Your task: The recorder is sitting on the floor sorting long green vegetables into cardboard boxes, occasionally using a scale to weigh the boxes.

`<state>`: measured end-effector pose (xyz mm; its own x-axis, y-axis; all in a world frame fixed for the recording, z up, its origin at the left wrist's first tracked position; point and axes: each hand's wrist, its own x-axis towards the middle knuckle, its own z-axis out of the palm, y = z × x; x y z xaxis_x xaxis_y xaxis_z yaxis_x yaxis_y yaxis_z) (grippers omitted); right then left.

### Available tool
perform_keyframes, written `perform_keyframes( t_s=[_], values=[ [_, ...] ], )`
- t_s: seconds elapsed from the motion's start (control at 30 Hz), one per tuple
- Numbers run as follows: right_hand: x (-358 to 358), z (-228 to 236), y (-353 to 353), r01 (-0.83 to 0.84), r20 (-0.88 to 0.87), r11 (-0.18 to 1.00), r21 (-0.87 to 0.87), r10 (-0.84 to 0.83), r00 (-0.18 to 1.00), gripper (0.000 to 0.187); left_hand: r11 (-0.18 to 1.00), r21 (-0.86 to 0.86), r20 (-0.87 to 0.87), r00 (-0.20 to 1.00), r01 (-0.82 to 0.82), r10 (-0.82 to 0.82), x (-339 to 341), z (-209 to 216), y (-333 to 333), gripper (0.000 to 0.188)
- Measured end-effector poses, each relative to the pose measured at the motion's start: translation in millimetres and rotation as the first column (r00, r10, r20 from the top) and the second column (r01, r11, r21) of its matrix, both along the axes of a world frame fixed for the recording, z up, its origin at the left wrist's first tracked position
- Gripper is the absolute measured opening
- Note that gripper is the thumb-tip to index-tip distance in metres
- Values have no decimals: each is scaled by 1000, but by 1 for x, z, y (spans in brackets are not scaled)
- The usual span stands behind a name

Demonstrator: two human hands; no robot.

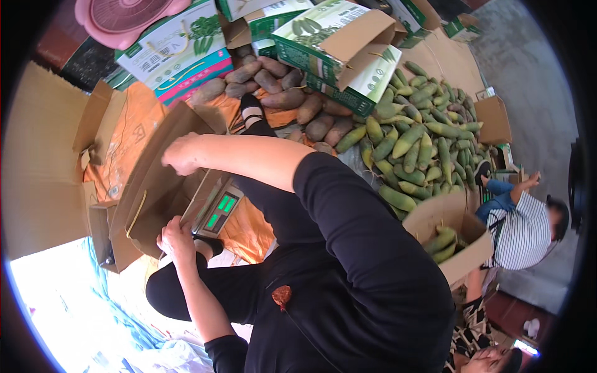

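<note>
Fingers of our left hand (pixel 178 241) and right hand (pixel 182 154) look curled at the edges of the box (pixel 149 189), actual grip we can't tell; it's open by the scale (pixel 219 212), likely light, bendy card, best held at stiff corners, not flaps.

Open room above the scale (pixel 222 210), carton wall (pixel 140 173) just left

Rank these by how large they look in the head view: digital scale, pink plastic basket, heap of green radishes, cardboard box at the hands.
1. Heap of green radishes
2. Cardboard box
3. Pink plastic basket, visible part only; the frame cuts it off
4. Digital scale, partly hidden
</note>
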<state>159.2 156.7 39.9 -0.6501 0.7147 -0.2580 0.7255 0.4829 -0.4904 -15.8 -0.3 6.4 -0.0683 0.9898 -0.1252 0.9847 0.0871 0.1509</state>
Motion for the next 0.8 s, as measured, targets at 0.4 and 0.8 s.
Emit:
perform_keyframes(
  t_s=[0.4, 0.8],
  values=[
    [192, -57, -95, 804, -738, 535, -258, -647, 194, 17, 1000, 13, -54, 998, 26, -25, 2, -8, 3, 19],
    [255, -216, -280, 767, 568, 599, -230, -557, 605, 32, 1000, 1, -23, 1000, 11, -11, -9, -18, 2, 20]
  ],
)
